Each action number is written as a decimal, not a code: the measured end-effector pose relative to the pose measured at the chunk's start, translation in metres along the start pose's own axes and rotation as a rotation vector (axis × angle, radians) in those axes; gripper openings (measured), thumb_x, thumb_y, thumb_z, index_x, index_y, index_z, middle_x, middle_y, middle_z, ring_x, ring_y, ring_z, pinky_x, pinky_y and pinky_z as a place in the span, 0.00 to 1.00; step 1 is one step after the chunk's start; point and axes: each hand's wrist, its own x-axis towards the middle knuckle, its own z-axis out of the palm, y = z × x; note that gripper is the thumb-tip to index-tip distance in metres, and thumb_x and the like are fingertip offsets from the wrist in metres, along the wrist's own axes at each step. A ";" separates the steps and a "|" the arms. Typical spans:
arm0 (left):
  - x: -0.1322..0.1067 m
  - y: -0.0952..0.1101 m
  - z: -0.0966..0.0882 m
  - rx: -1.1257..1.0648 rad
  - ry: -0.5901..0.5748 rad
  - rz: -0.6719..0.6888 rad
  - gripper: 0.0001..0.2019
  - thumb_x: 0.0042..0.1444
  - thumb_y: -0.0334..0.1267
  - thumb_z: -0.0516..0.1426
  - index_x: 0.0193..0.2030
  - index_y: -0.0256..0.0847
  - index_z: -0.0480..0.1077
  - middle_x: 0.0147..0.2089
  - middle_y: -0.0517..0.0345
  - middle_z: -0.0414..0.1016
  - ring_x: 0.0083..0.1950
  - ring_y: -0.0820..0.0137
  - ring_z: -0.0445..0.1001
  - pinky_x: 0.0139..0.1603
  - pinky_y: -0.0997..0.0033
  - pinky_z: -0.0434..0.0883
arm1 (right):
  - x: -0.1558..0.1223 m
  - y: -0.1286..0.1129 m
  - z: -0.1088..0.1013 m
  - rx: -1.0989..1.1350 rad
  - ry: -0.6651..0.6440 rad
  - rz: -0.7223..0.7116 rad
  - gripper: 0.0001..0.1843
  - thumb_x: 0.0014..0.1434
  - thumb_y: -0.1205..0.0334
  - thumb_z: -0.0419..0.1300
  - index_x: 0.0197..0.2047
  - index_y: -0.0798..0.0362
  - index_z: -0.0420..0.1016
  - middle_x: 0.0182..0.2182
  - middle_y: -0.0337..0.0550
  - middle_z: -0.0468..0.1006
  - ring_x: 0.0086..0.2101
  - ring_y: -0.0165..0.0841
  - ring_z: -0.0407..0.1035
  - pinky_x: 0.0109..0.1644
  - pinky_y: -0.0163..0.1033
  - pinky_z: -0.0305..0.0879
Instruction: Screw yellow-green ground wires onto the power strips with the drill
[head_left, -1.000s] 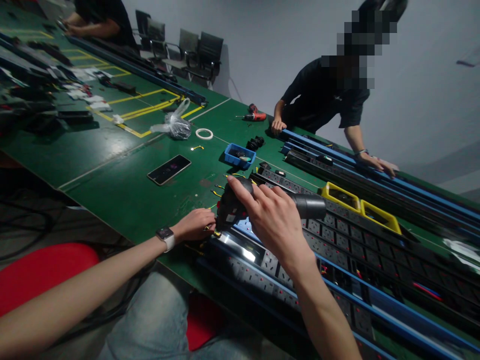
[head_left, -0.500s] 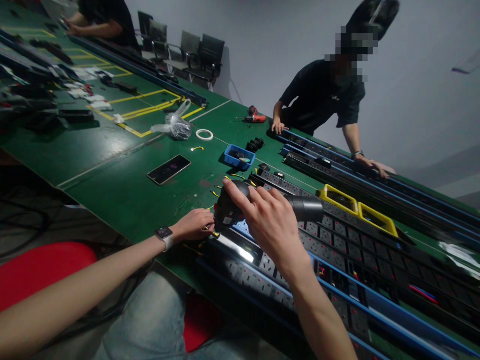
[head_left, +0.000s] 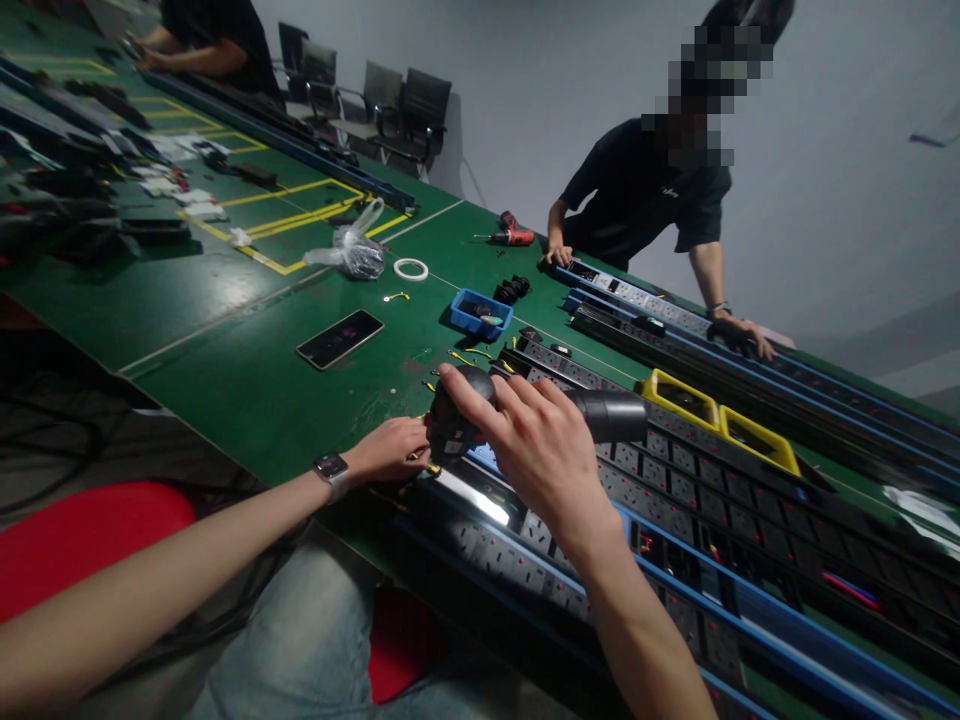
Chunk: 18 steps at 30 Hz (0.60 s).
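Note:
My right hand [head_left: 544, 445] is wrapped round a black power drill [head_left: 606, 415], held with its rounded rear up and its front pointing down. The drill's tip is hidden. Beside it, my left hand [head_left: 390, 447] has its fingers closed at the end of a blue-edged power strip [head_left: 480, 495]; what they pinch is hidden. A short yellow wire [head_left: 433, 468] shows by these fingertips. Several black socket strips [head_left: 675, 480] lie side by side under and beyond my right hand. More short yellow wires [head_left: 459, 358] lie loose on the table past the drill.
On the green table [head_left: 225, 330] are a phone [head_left: 340, 339], a blue bin [head_left: 481, 315], a tape roll [head_left: 410, 269], a plastic bag [head_left: 361, 252] and a red drill [head_left: 512, 232]. Yellow trays [head_left: 679, 398] rest on the strips. A co-worker [head_left: 645, 190] leans over strips opposite.
Both my hands and the drill have barely moved. Across the table, the co-worker's strip has turned, so that its pale socket face shows now.

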 end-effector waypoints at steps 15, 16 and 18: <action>0.002 0.002 -0.002 0.005 -0.066 -0.037 0.07 0.59 0.33 0.55 0.33 0.39 0.74 0.36 0.53 0.78 0.39 0.63 0.75 0.43 0.66 0.69 | 0.001 0.003 0.003 0.014 0.015 -0.014 0.36 0.67 0.72 0.54 0.73 0.48 0.46 0.39 0.39 0.74 0.38 0.35 0.65 0.42 0.42 0.54; 0.001 0.001 -0.002 0.003 -0.065 -0.034 0.07 0.59 0.33 0.55 0.33 0.39 0.73 0.35 0.52 0.78 0.39 0.63 0.75 0.43 0.66 0.69 | 0.001 0.003 0.002 0.013 0.014 -0.013 0.36 0.67 0.72 0.54 0.73 0.48 0.46 0.38 0.39 0.73 0.38 0.35 0.65 0.42 0.42 0.54; 0.001 0.001 -0.002 -0.001 -0.058 -0.023 0.07 0.59 0.33 0.55 0.33 0.39 0.73 0.35 0.52 0.77 0.39 0.63 0.75 0.42 0.66 0.69 | 0.000 0.003 0.002 0.014 0.004 -0.015 0.37 0.66 0.73 0.55 0.74 0.48 0.46 0.38 0.39 0.74 0.38 0.35 0.65 0.42 0.42 0.54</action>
